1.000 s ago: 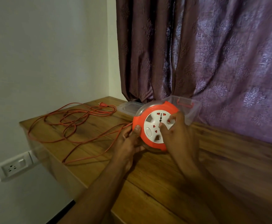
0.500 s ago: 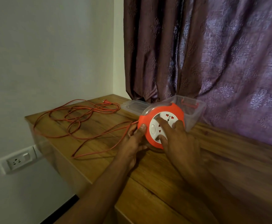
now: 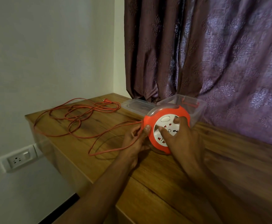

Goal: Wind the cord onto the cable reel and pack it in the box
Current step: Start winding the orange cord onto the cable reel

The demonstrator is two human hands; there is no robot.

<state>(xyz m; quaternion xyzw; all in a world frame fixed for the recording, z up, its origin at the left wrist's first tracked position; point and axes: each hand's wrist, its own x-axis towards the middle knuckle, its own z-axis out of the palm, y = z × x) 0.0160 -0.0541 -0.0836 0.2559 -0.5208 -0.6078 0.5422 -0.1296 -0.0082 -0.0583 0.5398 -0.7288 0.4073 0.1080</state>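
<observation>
Cord (image 3: pixel 83 113) lies mostly loose at frame left; winding is under way. My left hand (image 3: pixel 134 141) pinches it, my right hand (image 3: pixel 180 138) grasps the reel (image 3: pixel 151 136); next, turn.

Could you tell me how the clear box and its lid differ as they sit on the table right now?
The clear box is deep and stands open behind the cable reel; the lid is shallow and lies flat to the box's left. The box has an orange latch showing on its far wall; the lid shows none. The reel hides part of the box, while the lid is largely unobstructed. Both are transparent plastic by the curtain.
</observation>
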